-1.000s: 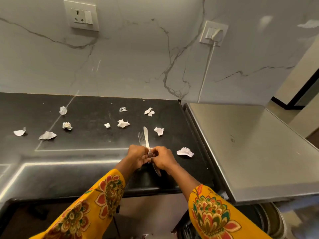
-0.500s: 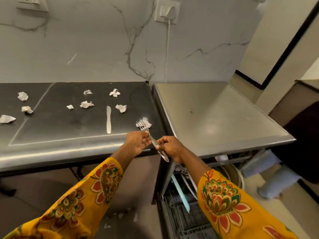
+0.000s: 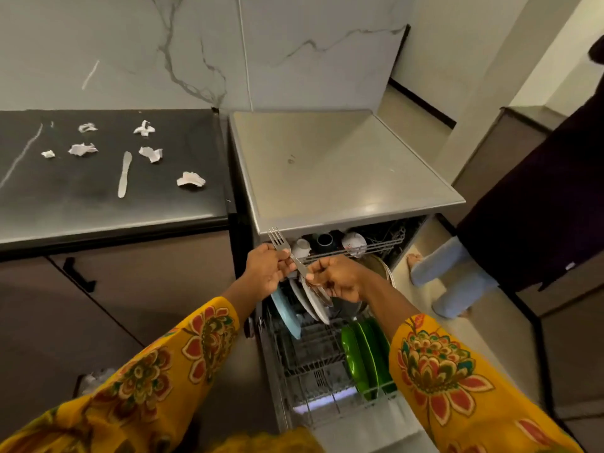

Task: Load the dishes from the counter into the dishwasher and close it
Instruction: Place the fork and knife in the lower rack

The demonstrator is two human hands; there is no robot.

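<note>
**Fork held over the open dishwasher, knife left behind on the counter**

Fork [image 3: 283, 253] sits across both of your hands above the near rack: your left hand [image 3: 266, 273] pinches it just below the tines, which point up and to the far left, and your right hand [image 3: 340, 278] has its fingers curled round the handle end. It looks as if a second piece of cutlery may lie under the fork in your right hand, but blur keeps me from telling.

What could go wrong, as I judge it:
- You are passing the fork between two hands over the lower rack [image 3: 313, 364]. Let go with one before the other has it firmly and it may drop through the wires, past the white plates [image 3: 313, 305] and green plates [image 3: 362, 351], to the tub floor.
- No cutlery basket shows from this view, so check where the fork should go before you lower it. Laid loose, it could slip through the rack.
- The knife [image 3: 124, 174] lies on the dark counter [image 3: 98, 207] to the far left, among scraps of torn paper [image 3: 190, 180]. Close the door now and it gets left out.
- Another person's feet [image 3: 425, 266] stand just right of the open machine; mind them when you swing the door.

Against half a second ago, you have turned right and stepped to the dishwasher [image 3: 343, 165]: your hands, then at the counter's near edge, now hang over the rack, and the racks' contents have come into full view. The knife has not moved.
</note>
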